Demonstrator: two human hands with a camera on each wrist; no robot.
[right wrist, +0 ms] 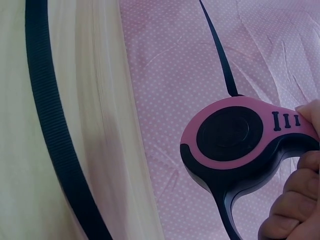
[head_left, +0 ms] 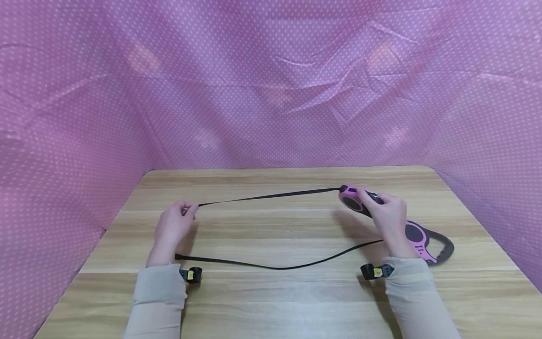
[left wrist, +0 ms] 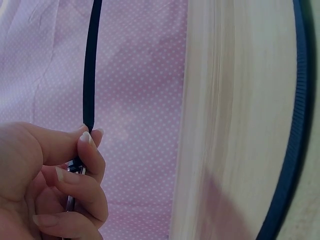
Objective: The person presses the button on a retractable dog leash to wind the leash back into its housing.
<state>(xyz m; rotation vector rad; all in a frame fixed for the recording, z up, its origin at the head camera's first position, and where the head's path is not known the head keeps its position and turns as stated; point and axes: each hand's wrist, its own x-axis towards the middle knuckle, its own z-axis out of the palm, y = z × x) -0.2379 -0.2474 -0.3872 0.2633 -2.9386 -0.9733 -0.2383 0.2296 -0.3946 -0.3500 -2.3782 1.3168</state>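
Note:
My right hand (head_left: 387, 214) grips the handle of a pink and black retractable dog leash (right wrist: 231, 131), raised over the table's right side. From its nose a black strap (head_left: 271, 196) runs across to my left hand (head_left: 174, 223). There the thumb and forefinger pinch the strap's end, as the left wrist view shows, and a metal clip (left wrist: 73, 182) sits partly hidden under the curled fingers. A second pink and black retractable leash (head_left: 417, 238) lies on the table by my right wrist, its dark loop handle pointing right.
The second leash's black strap (head_left: 275, 268) lies in a shallow curve over the wooden table (head_left: 288, 306), ending near my left wrist. Pink dotted cloth (head_left: 271, 113) hangs round the back and sides. Each wrist wears a small black camera (head_left: 192, 274).

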